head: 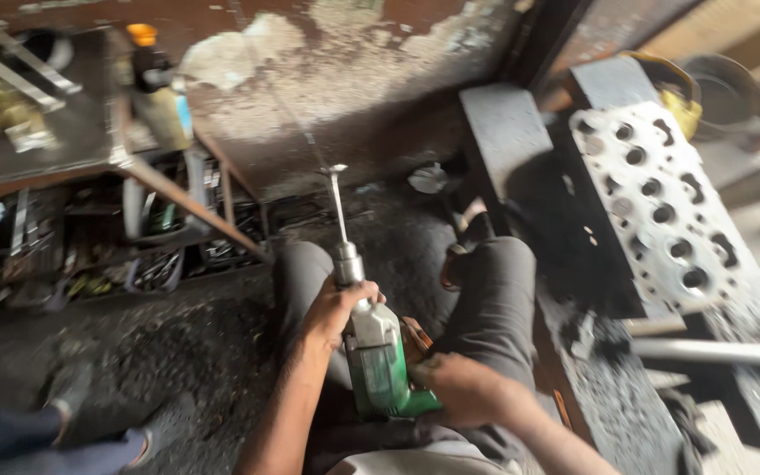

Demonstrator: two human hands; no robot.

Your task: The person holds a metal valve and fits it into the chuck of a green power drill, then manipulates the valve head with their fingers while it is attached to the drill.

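At the lower middle of the frame a seated person holds a green electric drill (380, 365) over the lap, between knees in grey trousers. The left hand (334, 308) is wrapped around the silver front housing just behind the chuck, fingers closed tight on it. The right hand (459, 387) is closed around the rear handle at the drill's lower end, so both hands are full and neither is free. A long thin rod (338, 207) stands in the chuck and points up and slightly left toward the middle of the frame, its tip carrying a small flat head that hangs in the air, touching nothing.

By the look of it, the step in hand is readying the drill with its rod fitted, not working on metal. At the right of the frame a pale metal cylinder head (661, 207) with rows of round holes rests on a dark tabletop (609, 405), well apart from the rod tip. A cluttered tool rack (116, 246) fills the upper left.
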